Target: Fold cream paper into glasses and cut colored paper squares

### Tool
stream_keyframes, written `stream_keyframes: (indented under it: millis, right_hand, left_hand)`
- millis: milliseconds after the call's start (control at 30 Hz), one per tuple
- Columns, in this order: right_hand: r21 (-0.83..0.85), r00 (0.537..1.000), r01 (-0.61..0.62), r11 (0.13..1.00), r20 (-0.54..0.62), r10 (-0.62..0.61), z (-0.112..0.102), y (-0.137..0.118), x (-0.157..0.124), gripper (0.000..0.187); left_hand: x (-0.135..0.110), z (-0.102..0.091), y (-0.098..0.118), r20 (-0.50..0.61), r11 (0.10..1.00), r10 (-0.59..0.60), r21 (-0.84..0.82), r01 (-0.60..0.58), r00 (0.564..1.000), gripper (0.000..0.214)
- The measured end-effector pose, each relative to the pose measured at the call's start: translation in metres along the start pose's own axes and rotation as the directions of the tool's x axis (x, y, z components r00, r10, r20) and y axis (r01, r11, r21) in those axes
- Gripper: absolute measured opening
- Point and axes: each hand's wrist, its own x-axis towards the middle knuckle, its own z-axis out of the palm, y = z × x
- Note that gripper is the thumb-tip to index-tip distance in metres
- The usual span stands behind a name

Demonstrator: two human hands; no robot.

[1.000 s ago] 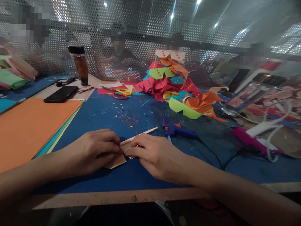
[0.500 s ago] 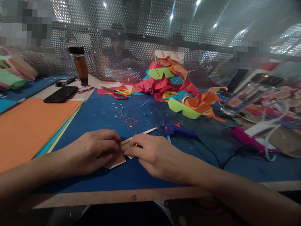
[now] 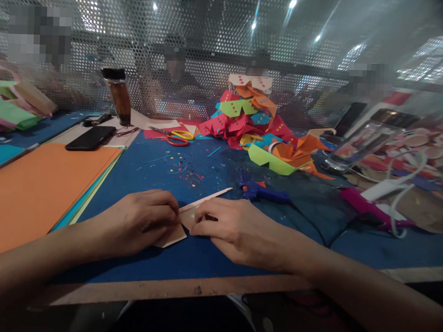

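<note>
A pale pinkish-beige piece of folded paper (image 3: pixel 172 236) lies on the blue table top under both hands, a narrow folded strip of it slanting up to the right. My left hand (image 3: pixel 147 219) is closed over its left part, fingers curled and pressed together. On the right part rests my right hand (image 3: pixel 230 227), its thumb and fingers pinched at the paper; the fingertips hide part of it. Just beyond my right hand lies a blue glue gun (image 3: pixel 266 192) with a black cord.
Orange sheets (image 3: pixel 50 184) are stacked at left, with a black phone (image 3: pixel 90 138) and a dark bottle (image 3: pixel 118 97) behind. Scissors (image 3: pixel 177 136) lie among paper scraps. Colourful paper masks (image 3: pixel 241 116) are heaped at the back. A clear bottle (image 3: pixel 367 139) stands tilted-looking at right. People sit beyond the perforated screen.
My right hand has shifted slightly to the right along the paper, uncovering more of its middle. My left hand stays in place.
</note>
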Motion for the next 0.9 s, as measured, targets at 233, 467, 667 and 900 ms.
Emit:
stream_keyframes:
  millis: [233, 467, 667, 900]
  right_hand:
    - [0.061, 1.000, -0.029, 0.998, 0.007, 0.029, -0.0013, 0.0021, -0.0010, 0.029]
    - [0.067, 0.996, -0.088, 0.994, -0.009, 0.089, 0.0044, 0.0029, -0.0005, 0.034]
    - [0.067, 0.997, -0.077, 0.995, 0.022, 0.076, 0.0013, 0.0029, -0.0009, 0.026]
    - [0.053, 0.991, -0.097, 0.994, -0.091, 0.102, 0.0031, 0.0043, 0.0024, 0.022]
  left_hand:
    - [-0.0013, 0.0003, -0.0010, 0.002, 1.000, -0.004, -0.010, 0.004, 1.000, 0.020]
    - [-0.0006, 0.0020, -0.0017, 0.002, 1.000, -0.014, -0.010, 0.014, 1.000, 0.019]
    - [-0.0005, 0.0004, 0.0008, 0.007, 0.999, -0.022, -0.026, 0.022, 1.000, 0.020]
    - [0.0005, -0.0032, 0.0051, 0.041, 0.999, -0.028, -0.028, 0.029, 0.999, 0.014]
